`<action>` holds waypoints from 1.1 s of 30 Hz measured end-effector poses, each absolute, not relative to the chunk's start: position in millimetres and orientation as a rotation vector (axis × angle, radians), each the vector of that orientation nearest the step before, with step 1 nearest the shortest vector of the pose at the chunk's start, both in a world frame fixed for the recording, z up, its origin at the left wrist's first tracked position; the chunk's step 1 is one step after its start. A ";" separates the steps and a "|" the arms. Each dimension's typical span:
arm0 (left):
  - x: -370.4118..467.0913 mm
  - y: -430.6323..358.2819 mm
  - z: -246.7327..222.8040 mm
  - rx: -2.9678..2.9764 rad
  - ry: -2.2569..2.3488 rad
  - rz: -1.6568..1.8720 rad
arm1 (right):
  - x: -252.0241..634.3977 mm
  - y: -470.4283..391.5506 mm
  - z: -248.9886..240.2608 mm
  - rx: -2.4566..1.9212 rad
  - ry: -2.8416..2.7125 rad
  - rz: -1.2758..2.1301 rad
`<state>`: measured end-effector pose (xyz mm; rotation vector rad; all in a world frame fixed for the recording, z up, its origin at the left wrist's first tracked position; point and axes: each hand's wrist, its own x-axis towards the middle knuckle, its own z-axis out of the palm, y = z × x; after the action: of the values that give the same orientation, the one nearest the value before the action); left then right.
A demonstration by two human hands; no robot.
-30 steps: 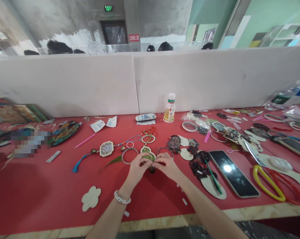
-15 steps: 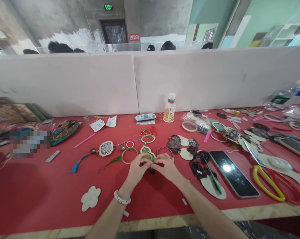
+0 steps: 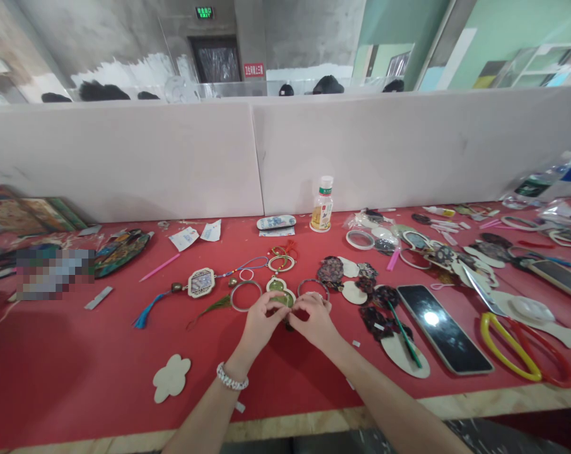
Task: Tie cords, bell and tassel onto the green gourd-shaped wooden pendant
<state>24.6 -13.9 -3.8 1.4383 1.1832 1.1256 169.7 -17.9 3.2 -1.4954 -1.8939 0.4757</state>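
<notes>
A green gourd-shaped pendant (image 3: 276,286) with a pale rim lies at the middle of the red table, its lower part partly hidden by my fingers. My left hand (image 3: 265,316) is pinched at its lower edge, a beaded bracelet on the wrist. Close beside it, my right hand (image 3: 312,318) is also pinched, fingertips nearly meeting the left ones. What lies between the fingertips is too small to make out. Above the pendant are a pale ring (image 3: 281,263) and a red tassel. Grey rings (image 3: 246,296) flank the hands.
Left are an octagonal pendant (image 3: 201,283) and a flower-shaped piece (image 3: 171,378). Behind stands a small bottle (image 3: 322,205) before a white partition (image 3: 171,161). Right lie dark patterned pieces (image 3: 331,270), a phone (image 3: 443,329) and scissors (image 3: 510,347).
My right hand's fingers have curled in a little more, and a small white scrap now shows beside the right wrist. My left hand has barely moved.
</notes>
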 end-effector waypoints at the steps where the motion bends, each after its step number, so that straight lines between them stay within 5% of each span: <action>1: 24.7 -13.8 -3.8 1.445 1.186 1.125 | 169.1 -18.1 2.7 -1.501 -1.890 0.471; 33: 27.3 -14.2 1.5 1.111 0.997 1.169 | 178.3 -14.8 10.8 -1.325 -1.889 0.727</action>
<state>27.3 -14.2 1.5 1.1106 0.9968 1.1694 178.3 -14.8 10.8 -1.3252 -1.8892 0.7272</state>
